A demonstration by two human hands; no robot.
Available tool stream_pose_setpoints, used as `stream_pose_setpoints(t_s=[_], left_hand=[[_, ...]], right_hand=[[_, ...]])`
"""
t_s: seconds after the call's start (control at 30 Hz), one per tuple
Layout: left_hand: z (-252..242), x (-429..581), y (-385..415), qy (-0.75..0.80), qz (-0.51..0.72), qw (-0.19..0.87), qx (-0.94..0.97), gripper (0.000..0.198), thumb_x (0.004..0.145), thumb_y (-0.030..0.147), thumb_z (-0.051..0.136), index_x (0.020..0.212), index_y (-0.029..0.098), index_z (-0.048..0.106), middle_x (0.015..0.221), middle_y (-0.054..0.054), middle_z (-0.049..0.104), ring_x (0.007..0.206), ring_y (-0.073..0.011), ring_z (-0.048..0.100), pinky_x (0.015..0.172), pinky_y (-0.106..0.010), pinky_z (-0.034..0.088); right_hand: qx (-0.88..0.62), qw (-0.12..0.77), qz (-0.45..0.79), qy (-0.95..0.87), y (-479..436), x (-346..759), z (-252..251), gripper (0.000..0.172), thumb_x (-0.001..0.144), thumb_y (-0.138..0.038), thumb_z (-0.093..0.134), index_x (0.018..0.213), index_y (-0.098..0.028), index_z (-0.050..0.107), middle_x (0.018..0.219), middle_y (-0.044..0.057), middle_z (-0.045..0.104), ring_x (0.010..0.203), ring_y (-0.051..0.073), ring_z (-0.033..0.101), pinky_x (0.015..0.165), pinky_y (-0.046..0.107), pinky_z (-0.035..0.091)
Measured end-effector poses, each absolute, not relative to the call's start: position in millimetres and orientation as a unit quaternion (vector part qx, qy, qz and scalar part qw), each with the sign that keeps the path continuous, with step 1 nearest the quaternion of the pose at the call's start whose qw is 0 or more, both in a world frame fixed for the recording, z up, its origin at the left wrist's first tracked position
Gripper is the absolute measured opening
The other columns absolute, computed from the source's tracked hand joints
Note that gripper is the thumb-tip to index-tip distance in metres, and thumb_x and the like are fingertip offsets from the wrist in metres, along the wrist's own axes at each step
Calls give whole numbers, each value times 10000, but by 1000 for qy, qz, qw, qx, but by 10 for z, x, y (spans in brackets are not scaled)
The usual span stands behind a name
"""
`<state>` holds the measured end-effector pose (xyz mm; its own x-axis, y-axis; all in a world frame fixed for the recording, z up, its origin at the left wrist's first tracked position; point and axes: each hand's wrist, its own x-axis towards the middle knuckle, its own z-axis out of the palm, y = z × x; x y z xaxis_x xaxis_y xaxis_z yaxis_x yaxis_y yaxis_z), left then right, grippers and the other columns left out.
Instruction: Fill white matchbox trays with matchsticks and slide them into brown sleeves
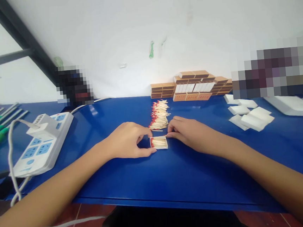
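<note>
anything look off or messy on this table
Nothing damaged. Loose matches lie heaped on the blue table behind the filled tray, and the white boxes at right lie scattered at odd angles.

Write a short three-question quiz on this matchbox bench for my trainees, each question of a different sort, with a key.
1. True or false: the match tray between the left hand and the right hand has matches in it.
2. Where does the loose match pile lie? A) just beyond the match tray, away from the person; B) on top of a power strip; C) at the near table edge.
3. In one word: which hand is nearer the empty white trays?
Key: 1 true; 2 A; 3 right.
</note>
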<state>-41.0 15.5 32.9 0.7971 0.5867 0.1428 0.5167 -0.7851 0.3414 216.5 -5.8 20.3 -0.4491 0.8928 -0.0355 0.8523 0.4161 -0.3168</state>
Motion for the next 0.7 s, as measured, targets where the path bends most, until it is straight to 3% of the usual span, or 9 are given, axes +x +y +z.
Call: stream_pose_setpoints(t_s=[0.2,0.37,0.7], left_hand=[[327,-411,152,292,121,127,940,315,883,498,721,959,195,763,668,33,643,561,-104,553,555,-252,342],[321,-415,153,283,120,127,943,332,886,509,718,973,191,760,673,30,649,567,-111,565,556,-256,349],[324,-408,143,285,116,125,943,318,889,490,717,976,188,764,689,22,663,581,-115,576,568,-251,343]], right_hand=[[-493,97,150,-852,-16,2296,217,186,1024,-375,575,960,-210,632,977,63,669,788,200,622,662,318,450],[-484,82,160,-856,11,2387,237,216,1040,-300,510,870,-216,613,951,62,680,780,200,631,683,327,459],[-461,101,122,-873,-104,2223,286,164,1059,-267,489,943,-206,589,983,66,658,786,197,623,661,305,422]])
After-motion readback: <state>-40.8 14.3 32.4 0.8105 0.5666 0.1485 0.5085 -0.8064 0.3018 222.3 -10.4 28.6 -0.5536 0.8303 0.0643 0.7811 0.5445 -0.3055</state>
